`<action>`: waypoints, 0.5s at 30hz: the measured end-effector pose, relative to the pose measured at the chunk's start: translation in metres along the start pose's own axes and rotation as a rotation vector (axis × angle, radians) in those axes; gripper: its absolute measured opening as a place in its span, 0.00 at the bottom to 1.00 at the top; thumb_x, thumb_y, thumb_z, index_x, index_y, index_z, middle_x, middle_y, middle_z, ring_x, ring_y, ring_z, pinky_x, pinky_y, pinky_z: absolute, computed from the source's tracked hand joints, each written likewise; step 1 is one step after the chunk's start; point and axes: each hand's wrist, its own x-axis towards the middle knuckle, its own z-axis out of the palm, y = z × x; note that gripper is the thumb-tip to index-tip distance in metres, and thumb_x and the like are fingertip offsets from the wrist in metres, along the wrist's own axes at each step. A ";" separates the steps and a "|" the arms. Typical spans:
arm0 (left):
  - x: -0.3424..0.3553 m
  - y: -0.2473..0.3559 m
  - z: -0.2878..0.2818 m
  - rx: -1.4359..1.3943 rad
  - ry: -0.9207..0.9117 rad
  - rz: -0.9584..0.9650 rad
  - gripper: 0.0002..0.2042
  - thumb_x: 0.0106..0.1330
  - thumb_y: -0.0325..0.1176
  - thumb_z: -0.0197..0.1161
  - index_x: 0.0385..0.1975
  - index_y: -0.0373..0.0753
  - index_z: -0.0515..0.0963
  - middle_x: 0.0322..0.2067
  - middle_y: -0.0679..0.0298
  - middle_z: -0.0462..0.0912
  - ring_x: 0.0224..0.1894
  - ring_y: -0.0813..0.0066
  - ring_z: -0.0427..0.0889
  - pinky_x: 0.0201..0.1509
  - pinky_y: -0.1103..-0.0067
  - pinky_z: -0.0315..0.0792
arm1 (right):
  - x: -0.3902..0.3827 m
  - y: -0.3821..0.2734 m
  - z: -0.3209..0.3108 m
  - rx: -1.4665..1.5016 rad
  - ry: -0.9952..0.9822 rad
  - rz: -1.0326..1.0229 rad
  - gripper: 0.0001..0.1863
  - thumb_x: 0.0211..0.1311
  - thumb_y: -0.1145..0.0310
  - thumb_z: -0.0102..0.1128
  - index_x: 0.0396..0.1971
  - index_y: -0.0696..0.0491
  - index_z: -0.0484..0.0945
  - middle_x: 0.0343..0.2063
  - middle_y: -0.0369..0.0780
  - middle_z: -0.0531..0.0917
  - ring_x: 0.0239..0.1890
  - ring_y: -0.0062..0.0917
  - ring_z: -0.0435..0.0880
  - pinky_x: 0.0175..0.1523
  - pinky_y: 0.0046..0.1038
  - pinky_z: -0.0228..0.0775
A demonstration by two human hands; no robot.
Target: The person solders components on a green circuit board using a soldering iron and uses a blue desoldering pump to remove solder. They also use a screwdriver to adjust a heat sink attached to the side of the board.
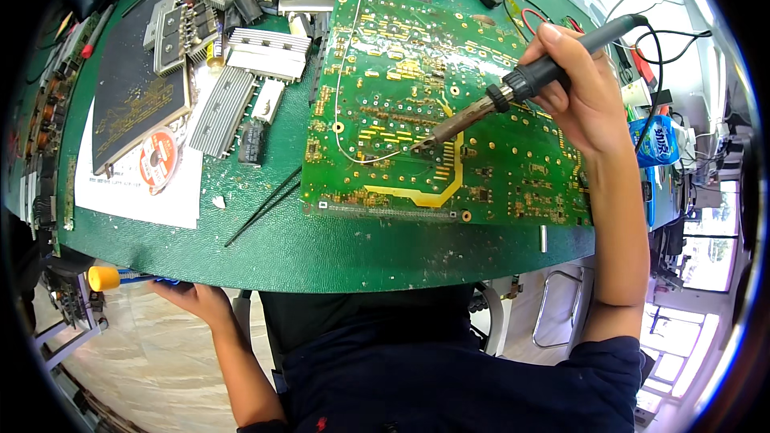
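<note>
My right hand is closed around the dark handle of a soldering iron. The iron slants down to the left, its tip over or on the green circuit board; contact cannot be made out. A thin pale wire loops down over the board and ends close to that tip. At the lower left, by the table's front edge, my left hand grips what looks like a blue solder sucker with a yellow plunger knob. The edge and the hand hide part of it.
Finned metal heat sinks with parts crowd the board's left. Farther left lie a dark panel, a white paper sheet and a red-and-white spool. Black tweezers rest near the board; a blue packet stands right.
</note>
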 end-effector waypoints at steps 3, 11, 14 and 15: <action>0.001 0.006 0.003 -0.030 -0.014 0.023 0.26 0.68 0.23 0.56 0.62 0.34 0.52 0.56 0.55 0.65 0.54 0.69 0.67 0.61 0.74 0.62 | 0.001 0.000 0.002 -0.027 -0.010 -0.011 0.19 0.67 0.59 0.55 0.24 0.60 0.80 0.09 0.32 0.68 0.13 0.14 0.66 0.20 0.17 0.56; -0.002 0.010 0.007 -0.014 0.049 0.048 0.24 0.68 0.26 0.58 0.60 0.33 0.55 0.50 0.57 0.67 0.46 0.74 0.68 0.51 0.80 0.65 | 0.005 0.003 -0.015 0.183 0.275 -0.129 0.18 0.70 0.59 0.52 0.28 0.59 0.79 0.09 0.30 0.64 0.14 0.15 0.61 0.23 0.19 0.51; -0.002 0.023 0.000 0.045 -0.037 0.003 0.25 0.68 0.26 0.58 0.61 0.32 0.55 0.49 0.57 0.68 0.46 0.75 0.68 0.50 0.79 0.67 | 0.007 0.005 -0.024 0.187 0.218 -0.148 0.18 0.67 0.58 0.56 0.25 0.58 0.80 0.10 0.31 0.69 0.14 0.14 0.65 0.20 0.19 0.52; 0.003 0.018 0.006 0.042 -0.018 0.061 0.25 0.68 0.26 0.58 0.61 0.32 0.55 0.49 0.57 0.68 0.46 0.76 0.68 0.49 0.79 0.67 | 0.011 0.004 -0.023 0.134 0.271 -0.155 0.18 0.66 0.57 0.57 0.25 0.58 0.81 0.11 0.31 0.70 0.14 0.14 0.66 0.21 0.19 0.53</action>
